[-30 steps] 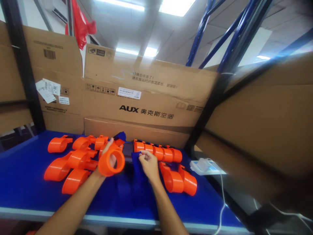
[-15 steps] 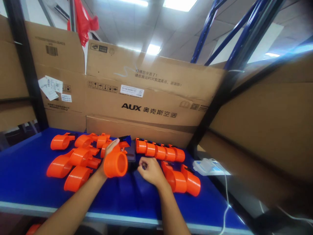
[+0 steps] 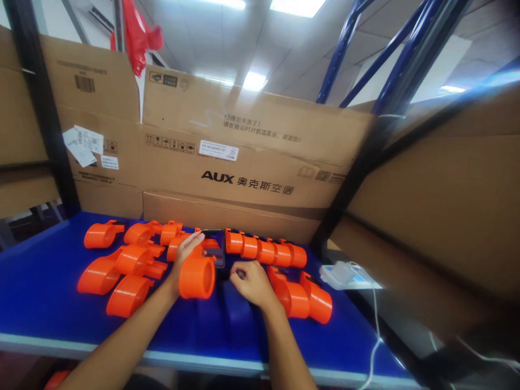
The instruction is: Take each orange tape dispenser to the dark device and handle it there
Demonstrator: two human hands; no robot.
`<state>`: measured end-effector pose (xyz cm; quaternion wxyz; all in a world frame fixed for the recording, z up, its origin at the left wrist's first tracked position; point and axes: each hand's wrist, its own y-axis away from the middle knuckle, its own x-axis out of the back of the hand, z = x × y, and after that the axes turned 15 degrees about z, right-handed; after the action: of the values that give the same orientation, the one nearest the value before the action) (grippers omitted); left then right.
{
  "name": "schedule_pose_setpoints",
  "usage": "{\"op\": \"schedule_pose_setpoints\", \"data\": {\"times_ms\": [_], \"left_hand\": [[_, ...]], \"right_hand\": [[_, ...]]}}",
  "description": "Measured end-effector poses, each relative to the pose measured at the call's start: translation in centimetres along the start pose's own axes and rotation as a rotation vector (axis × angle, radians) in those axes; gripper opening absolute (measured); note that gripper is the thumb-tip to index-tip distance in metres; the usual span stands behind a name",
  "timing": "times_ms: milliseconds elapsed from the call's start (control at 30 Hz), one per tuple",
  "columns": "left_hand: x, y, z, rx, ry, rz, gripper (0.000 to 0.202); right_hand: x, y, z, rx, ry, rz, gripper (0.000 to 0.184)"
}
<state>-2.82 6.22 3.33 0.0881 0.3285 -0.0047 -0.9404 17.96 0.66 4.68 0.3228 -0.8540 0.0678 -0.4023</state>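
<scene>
My left hand (image 3: 183,261) is wrapped round an orange plastic tape dispenser (image 3: 197,276), holding it over the blue table (image 3: 40,303) with its round opening facing me. My right hand (image 3: 251,281) is closed in a pinch just to its right, on a small dark piece I cannot make out. A dark flat device (image 3: 217,252) lies right behind the dispenser. A row of orange dispensers (image 3: 264,252) stands behind my right hand, and two more (image 3: 304,298) lie to its right.
Several orange dispensers (image 3: 122,265) lie in a heap at the left. Large cardboard boxes (image 3: 244,162) wall the back and right. A white charger with a cable (image 3: 343,275) rests at the table's right edge. A black post (image 3: 40,108) stands at the left.
My left hand has lowered the dispenser slightly and turned it. The blue piece seen at its top is gone from view. My right hand has closed into a pinch and drawn nearer.
</scene>
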Motion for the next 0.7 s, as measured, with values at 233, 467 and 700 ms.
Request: {"op": "schedule_pose_setpoints", "data": {"times_ms": [233,467,700], "left_hand": [[-0.7,1.4,0.2,-0.064,-0.021,0.007,0.046],[-0.5,1.2,0.0,-0.088,-0.097,0.011,0.049],[-0.6,1.1,-0.4,-0.163,-0.192,-0.038,0.053]], "right_hand": [[0.1,-0.1,-0.3,0.001,0.003,-0.031,0.017],[0.2,-0.1,-0.3,-0.03,-0.004,0.027,0.034],[-0.1,-0.2,-0.7,-0.089,-0.302,0.199,0.035]]}}
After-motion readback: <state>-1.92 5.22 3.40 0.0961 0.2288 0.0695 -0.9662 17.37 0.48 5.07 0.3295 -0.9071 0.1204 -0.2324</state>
